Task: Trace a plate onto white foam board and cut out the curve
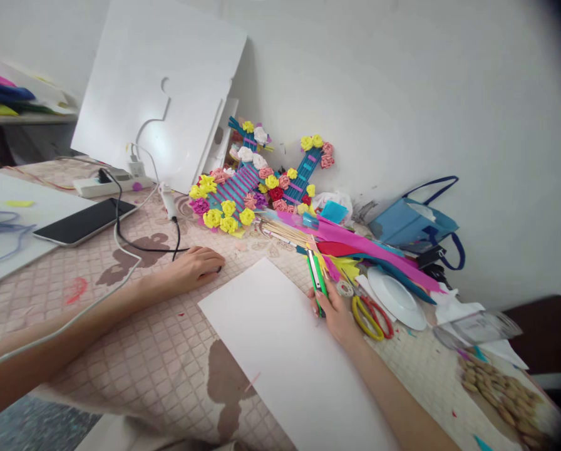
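Note:
My right hand is closed around a green utility knife, its metal front end pointing away from me. This hand rests over the right edge of a large white sheet of paper. To the left of the sheet, my left hand lies palm down on the patterned tablecloth, fingers loosely bent with a gap at the thumb and nothing seen in them. A black cable runs up to the back of that hand. Yellow-handled and red-handled scissors lie beside my right wrist.
Crepe-paper flower decorations stand against the wall. Magenta paper strips, thin sticks, a white plate and a blue bag crowd the right. A tablet, power strip and glue gun are at left.

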### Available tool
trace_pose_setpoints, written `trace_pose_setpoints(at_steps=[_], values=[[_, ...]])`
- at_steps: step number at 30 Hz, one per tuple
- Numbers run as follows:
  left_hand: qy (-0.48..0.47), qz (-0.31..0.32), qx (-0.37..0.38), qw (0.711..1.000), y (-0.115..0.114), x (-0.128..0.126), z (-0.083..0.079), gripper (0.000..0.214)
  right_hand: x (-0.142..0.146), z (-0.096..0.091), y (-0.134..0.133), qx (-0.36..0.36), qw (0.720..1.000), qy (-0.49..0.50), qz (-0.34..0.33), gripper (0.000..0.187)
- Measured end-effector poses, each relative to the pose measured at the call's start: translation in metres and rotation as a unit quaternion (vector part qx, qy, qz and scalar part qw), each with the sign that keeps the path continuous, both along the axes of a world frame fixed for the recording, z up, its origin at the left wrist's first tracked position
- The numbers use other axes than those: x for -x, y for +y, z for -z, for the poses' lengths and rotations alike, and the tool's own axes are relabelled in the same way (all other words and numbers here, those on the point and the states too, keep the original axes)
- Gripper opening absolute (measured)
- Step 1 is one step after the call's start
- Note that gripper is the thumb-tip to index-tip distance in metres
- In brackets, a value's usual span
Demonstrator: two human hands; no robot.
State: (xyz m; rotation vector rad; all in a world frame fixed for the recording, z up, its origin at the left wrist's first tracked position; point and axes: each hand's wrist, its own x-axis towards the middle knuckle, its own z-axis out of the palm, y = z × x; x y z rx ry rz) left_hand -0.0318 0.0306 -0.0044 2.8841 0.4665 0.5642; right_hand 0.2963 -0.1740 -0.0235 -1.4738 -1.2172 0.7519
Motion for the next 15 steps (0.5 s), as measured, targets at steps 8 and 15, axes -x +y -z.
trace_pose_setpoints(at_steps=[8,15], values=[[0.04,-0.127,-0.061,0.989,0.002,-0.017,-0.01,0.02,0.004,-0.003,-0.001,0.01,1.0,0.009,0.0,0.023],[0.053,-0.116,-0.093,0.987,0.024,-0.075,-0.011,0.016,0.004,-0.003,0.0,0.005,1.0,0.028,-0.001,0.023]])
